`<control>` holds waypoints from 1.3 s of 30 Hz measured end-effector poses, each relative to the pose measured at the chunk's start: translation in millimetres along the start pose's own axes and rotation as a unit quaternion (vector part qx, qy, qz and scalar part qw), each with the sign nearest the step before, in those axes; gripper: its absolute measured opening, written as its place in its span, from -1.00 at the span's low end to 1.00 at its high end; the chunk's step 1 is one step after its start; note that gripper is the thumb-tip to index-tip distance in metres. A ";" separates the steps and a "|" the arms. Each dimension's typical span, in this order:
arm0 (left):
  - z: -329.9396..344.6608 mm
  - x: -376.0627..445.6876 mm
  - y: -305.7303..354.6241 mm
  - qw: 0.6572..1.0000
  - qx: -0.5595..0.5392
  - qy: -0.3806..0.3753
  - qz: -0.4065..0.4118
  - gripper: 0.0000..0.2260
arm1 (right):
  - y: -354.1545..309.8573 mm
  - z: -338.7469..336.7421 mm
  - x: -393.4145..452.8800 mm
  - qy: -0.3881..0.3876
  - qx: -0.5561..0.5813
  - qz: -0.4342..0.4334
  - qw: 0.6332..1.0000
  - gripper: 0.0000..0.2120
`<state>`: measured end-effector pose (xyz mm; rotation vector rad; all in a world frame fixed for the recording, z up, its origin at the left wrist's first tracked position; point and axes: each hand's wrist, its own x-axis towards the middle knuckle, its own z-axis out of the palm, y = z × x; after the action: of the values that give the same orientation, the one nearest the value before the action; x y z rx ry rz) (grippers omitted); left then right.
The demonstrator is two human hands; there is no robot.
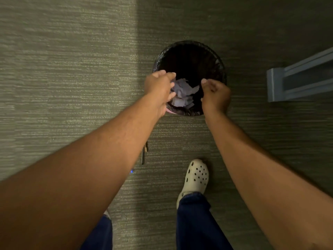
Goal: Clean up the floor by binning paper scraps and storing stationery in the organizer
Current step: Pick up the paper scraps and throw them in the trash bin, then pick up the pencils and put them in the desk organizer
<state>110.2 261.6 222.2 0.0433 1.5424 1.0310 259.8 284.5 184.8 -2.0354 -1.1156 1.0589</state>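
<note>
A black wire-mesh bin with a dark liner stands on the carpet ahead of me. Pale crumpled paper scraps show inside its near half, between my two hands. My left hand hovers over the bin's left rim with fingers spread, their tips beside the scraps. My right hand is over the right rim, fingers loosely curled and apart, holding nothing. A dark pen lies on the floor near the bin, partly hidden under my left forearm.
A small blue object peeks out by my left forearm. A blue-grey furniture base lies on the floor to the right. My foot in a white clog stands just before the bin. Grey-green carpet spreads all around.
</note>
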 end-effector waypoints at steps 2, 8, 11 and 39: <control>-24.2 -4.9 -6.2 1.000 0.008 0.006 0.007 -0.78 | 12.1 -6.1 -23.1 0.002 -0.019 -0.042 0.999 -0.82; -137.6 -7.6 -51.8 0.996 0.036 0.064 -0.053 -0.86 | 78.4 -1.3 -104.5 -0.170 -0.106 -0.039 0.979 -0.84; -187.1 -9.9 -87.5 0.988 0.050 0.082 -0.118 -0.89 | 125.0 18.3 -127.7 -0.271 -0.201 0.031 0.941 -0.84; -219.5 83.0 -223.7 0.983 0.022 0.024 -0.179 -0.66 | 233.4 184.9 -109.5 -0.304 -0.324 -0.022 0.896 -0.87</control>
<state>21.9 47.9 -5.0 -0.2224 1.5458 0.7177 161.2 97.7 -52.0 -2.1852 -2.0494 1.5030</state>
